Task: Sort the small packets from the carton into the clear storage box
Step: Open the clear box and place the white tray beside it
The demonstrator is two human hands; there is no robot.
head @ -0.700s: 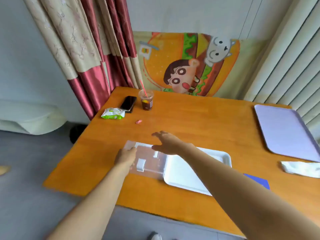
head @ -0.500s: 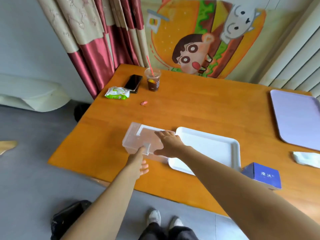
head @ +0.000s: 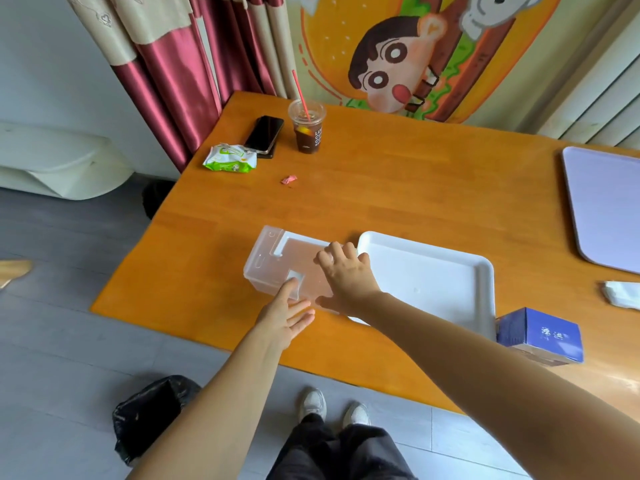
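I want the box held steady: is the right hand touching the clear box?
Touching. The head view shows the right hand spread on the lid of the clear box, fingers lying on it with no gap.

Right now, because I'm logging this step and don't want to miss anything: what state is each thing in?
clear storage box: lid on, flat on the table.
left hand: open, fingertip at the box's near latch.
right hand: open, pressing on the lid.
blue carton: looks closed, untouched.
cup: lidded, straw in, partly full.
phone: screen dark.
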